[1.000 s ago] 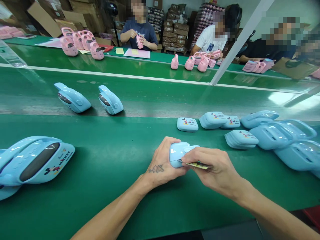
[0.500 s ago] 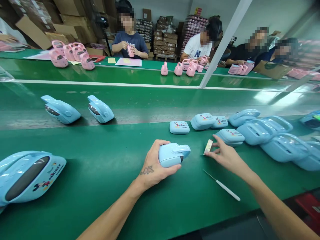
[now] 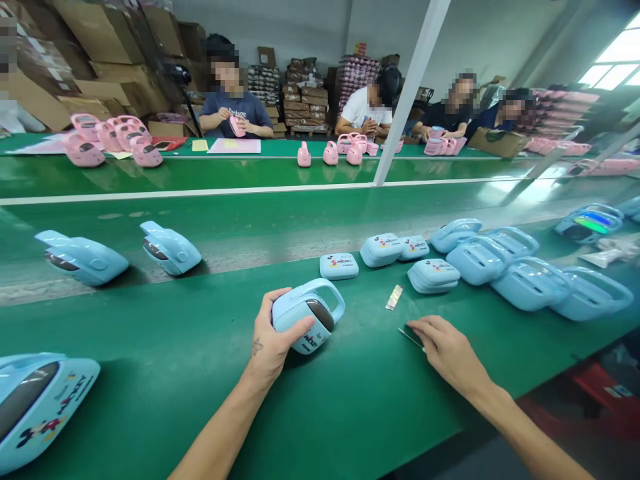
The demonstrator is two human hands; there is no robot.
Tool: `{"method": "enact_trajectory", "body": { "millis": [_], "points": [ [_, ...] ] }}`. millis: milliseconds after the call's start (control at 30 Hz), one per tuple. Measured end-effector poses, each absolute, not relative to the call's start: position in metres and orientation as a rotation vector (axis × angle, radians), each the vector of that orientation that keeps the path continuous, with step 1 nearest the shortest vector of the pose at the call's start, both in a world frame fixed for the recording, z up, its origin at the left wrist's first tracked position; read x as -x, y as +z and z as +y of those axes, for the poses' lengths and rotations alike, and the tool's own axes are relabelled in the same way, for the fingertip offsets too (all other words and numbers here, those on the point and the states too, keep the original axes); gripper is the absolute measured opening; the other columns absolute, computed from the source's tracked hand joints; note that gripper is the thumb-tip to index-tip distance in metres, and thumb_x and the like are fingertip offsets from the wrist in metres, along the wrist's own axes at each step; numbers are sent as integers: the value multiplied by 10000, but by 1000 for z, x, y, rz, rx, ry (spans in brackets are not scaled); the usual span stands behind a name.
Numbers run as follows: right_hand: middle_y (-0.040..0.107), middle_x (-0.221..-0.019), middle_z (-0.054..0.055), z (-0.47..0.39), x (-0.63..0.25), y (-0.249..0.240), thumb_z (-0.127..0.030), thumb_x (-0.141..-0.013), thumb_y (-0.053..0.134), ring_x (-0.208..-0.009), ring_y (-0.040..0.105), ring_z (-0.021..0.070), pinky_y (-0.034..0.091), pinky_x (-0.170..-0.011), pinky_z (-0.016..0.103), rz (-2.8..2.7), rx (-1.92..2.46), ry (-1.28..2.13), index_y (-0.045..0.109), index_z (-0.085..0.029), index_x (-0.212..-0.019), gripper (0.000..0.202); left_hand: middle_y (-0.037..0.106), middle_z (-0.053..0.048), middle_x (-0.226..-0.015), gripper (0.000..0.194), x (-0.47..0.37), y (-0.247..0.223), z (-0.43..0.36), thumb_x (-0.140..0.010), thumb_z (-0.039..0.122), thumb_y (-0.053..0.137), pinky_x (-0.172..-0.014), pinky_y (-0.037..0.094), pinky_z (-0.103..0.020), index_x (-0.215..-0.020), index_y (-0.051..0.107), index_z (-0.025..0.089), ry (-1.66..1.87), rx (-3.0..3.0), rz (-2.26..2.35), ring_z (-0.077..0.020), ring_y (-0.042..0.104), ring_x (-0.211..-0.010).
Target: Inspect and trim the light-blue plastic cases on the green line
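My left hand (image 3: 275, 337) is wrapped round a light blue handled case (image 3: 306, 313) with a dark window and Mickey print, its handle pointing right. On the green table, my right hand (image 3: 443, 347) has its fingers together over a thin screwdriver (image 3: 413, 340); the metal shaft sticks out to the left, and the palm hides the handle. Beyond that hand lies a small pale strip (image 3: 394, 297), touched by neither hand. Close behind the strip is a blue printed lid piece (image 3: 434, 275).
Blue cases (image 3: 530, 283) crowd the right side. Smaller printed pieces (image 3: 339, 265) sit at the middle back. Two blue cases (image 3: 173, 250) stand at the left rear, a larger one (image 3: 45, 407) at near left. People sit behind the far bench (image 3: 200, 167) with pink cases.
My right hand has let go of the pale strip and moved down onto the screwdriver. My left hand has turned the blue case, so its window and print now show. The view has shifted.
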State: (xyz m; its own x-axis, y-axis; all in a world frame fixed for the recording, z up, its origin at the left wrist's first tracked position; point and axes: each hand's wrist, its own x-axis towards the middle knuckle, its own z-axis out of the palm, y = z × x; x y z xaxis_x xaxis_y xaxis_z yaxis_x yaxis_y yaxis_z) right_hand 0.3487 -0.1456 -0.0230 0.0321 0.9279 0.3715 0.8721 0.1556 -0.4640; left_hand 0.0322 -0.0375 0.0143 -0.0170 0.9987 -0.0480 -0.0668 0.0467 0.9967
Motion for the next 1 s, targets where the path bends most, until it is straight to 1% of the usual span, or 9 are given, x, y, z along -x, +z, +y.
{"method": "enact_trajectory", "body": {
  "millis": [67,200,267,367,467,633,700,800,1000],
  "points": [
    [725,-1088,111,-127,-337,-21,-343,-941,621,-987,705,293,596,-897,494,-1645,1683,224,718,-233,-1153,258,690,-16,-986,689,-31,16,-35,-511,402,925,-743,516,-295,-1093,601,227,1234,-969,1126,-201,651,-850],
    [572,-1463,133,-100,-270,-17,-495,-777,807,-1277,619,304,532,-1057,507,-1267,1332,967,457,-293,-1489,819,687,5,-918,663,-30,20,-37,-534,391,914,-703,503,-265,-1088,589,226,1235,-794,1010,-171,639,-791],
    [512,-1530,133,-86,-230,-13,-527,-667,880,-1354,559,319,498,-1096,502,-1116,1122,1283,425,-311,-1500,973,684,4,-910,622,-31,20,-40,-564,405,895,-703,503,-268,-1076,591,228,1244,-758,958,-172,640,-789],
    [646,-1387,120,-65,-187,-4,-499,-620,909,-1281,614,337,529,-1049,487,-994,933,1491,551,-266,-1362,857,686,0,-928,604,-30,16,-41,-594,429,872,-726,508,-283,-1087,584,233,1261,-760,930,-184,647,-809],
    [755,-1156,95,-48,-172,2,-467,-631,896,-1093,704,322,566,-969,460,-1038,982,1435,647,-206,-1170,649,691,-12,-975,627,-20,10,-33,-614,447,865,-786,510,-305,-1131,580,234,1277,-872,972,-202,656,-867],
    [768,-1095,69,-45,-178,4,-431,-589,901,-1004,714,284,575,-900,402,-1307,1204,1122,657,-198,-1181,682,726,-88,-1112,664,-3,4,-18,-739,712,670,-920,504,-390,-1165,670,202,1235,-1139,904,-298,664,-1058],
    [769,-1043,54,-49,-177,3,-430,-594,890,-937,714,265,577,-844,381,-1434,1286,990,667,-201,-1174,662,755,-104,-1070,711,-4,1,-15,-823,789,484,-892,513,-389,-1116,723,186,1273,-1137,951,-299,688,-1005],
    [766,-996,42,-53,-171,2,-457,-613,865,-869,708,247,573,-799,370,-1546,1339,867,677,-205,-1149,622,770,-86,-827,733,-12,-5,-12,-876,787,367,-748,514,-353,-849,781,182,1342,-1153,1145,-265,691,-787],
    [762,-1067,57,-53,-163,-4,-475,-648,849,-913,712,256,570,-841,391,-1559,1325,794,661,-212,-1182,624,760,-69,-724,646,-19,-11,-6,-894,688,406,-707,495,-339,-683,767,195,1442,-1092,1260,-255,674,-734]
  ]
}}
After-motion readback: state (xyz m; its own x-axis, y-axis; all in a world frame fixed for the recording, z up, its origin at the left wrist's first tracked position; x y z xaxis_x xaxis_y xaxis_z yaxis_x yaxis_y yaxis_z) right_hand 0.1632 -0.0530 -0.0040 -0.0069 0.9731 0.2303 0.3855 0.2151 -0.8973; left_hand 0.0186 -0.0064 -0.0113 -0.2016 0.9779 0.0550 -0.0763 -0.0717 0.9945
